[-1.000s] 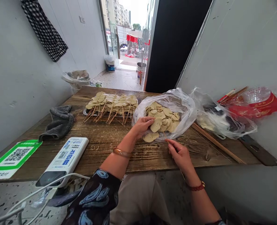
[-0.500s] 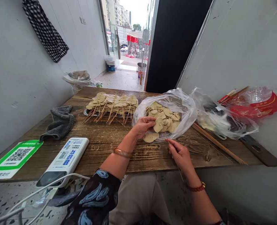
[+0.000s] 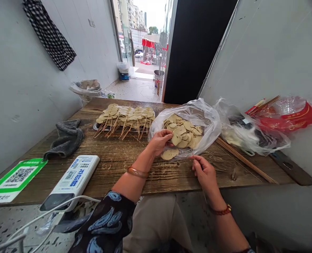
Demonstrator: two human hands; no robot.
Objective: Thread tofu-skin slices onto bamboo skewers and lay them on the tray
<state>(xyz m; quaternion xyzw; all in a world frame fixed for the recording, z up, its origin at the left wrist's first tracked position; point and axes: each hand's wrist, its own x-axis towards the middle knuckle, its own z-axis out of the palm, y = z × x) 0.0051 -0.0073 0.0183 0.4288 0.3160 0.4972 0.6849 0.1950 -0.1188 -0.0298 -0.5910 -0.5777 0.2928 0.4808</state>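
Well along, I'd judge, but not done: tray point(image 3: 95, 126) just L of the plastic bag point(image 3: 210, 123) is piled w/ skewered slices point(image 3: 125, 114), handle ends toward the near side; layers overlap, so no. can't be told. To go: loose slices point(image 3: 189, 131), a fair heap inside the bag, plus a few stray pcs point(image 3: 170, 154) at its near-L edge; bundle of bare sticks point(image 3: 247, 160) lies R of it. L hand point(image 3: 159, 141), at the bag's near-L side, has thumb & fingers closed on a slice point(image 3: 176, 138), poss. >1, can't tell. R hand point(image 3: 204, 173), just nearer than the bag, pinches a thin stick point(image 3: 204, 196); its tip looks apart from the held slice, so prob. unthreaded.
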